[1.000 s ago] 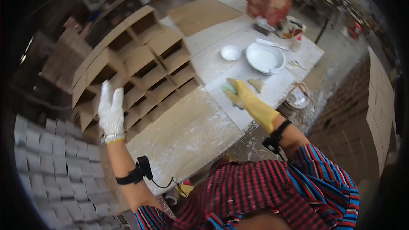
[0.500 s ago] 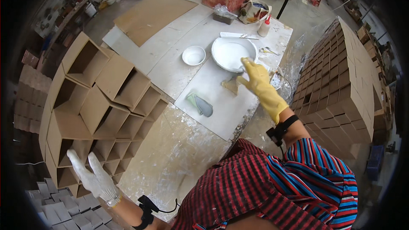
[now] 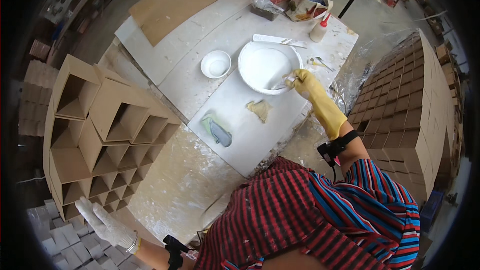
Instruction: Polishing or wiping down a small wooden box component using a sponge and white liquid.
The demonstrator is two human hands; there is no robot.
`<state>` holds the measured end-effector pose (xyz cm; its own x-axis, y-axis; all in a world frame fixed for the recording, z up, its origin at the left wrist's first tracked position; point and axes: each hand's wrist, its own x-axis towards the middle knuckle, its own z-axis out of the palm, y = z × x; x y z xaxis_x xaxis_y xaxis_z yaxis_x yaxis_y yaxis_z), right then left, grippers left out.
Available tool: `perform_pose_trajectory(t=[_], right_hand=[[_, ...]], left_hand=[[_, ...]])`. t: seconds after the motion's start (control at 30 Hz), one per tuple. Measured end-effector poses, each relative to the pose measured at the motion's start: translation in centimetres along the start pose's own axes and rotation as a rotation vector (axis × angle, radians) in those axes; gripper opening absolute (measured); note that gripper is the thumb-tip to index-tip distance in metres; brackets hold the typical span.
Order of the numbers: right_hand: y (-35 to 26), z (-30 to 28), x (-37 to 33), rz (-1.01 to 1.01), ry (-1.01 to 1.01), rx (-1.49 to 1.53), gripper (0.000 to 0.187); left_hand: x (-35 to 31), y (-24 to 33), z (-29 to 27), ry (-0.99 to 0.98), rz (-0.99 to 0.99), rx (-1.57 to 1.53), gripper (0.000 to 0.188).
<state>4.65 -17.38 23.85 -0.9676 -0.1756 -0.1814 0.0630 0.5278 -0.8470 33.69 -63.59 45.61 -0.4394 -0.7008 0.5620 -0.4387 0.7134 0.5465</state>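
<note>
My right hand [image 3: 316, 94], in a yellow rubber glove, is at the right rim of a large white basin [image 3: 244, 72] of white liquid. Its fingers curl around something whitish at the liquid's edge, too small and blurred to name. Low on the left, my left hand [image 3: 107, 226] wears a white knitted glove. Its fingers are stretched out beside the lower edge of a stack of open cardboard boxes [image 3: 70, 162], and nothing is in them. On the white board in front of the basin lie a yellowish scrap [image 3: 259, 110] and a green and grey pad [image 3: 217, 131].
A small white bowl [image 3: 216, 64] stands left of the basin. Behind lie a white flat strip [image 3: 279, 40], a red-capped bottle [image 3: 319, 30], a cloth bag [image 3: 306, 6] and a brown sheet [image 3: 177, 5]. Plastic-wrapped stacked boxes [image 3: 395, 100] rise on the right, grey blocks [image 3: 70, 245] at lower left.
My right hand has come down to the basin's right rim and its fingers have curled in. My left hand has shifted slightly lower. The view has tilted, moving the table things in the picture.
</note>
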Motion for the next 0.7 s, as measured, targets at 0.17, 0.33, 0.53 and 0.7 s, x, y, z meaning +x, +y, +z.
perform_pose_trajectory(t=[0.17, 0.33, 0.53, 0.7], right_hand=[[1.8, -4.0, 1.5, 0.101, -0.022, 0.402, 0.011], [0.5, -4.4, 2.0, 0.111, -0.015, 0.406, 0.016], [-2.3, -4.6, 2.9, -0.156, -0.390, -0.424, 0.029], [6.1, -1.3, 6.4, -1.063, -0.132, -0.488, 0.029]], left_hand=[[-0.9, 3.1, 3.0, -0.003, -0.073, -0.181, 0.053], [0.9, 4.4, 2.3, 0.094, -0.250, -0.170, 0.061], [2.7, 3.2, 3.3, 0.115, -0.210, -0.139, 0.061], [5.6, -4.6, -3.9, 0.042, 0.265, 0.536, 0.049]])
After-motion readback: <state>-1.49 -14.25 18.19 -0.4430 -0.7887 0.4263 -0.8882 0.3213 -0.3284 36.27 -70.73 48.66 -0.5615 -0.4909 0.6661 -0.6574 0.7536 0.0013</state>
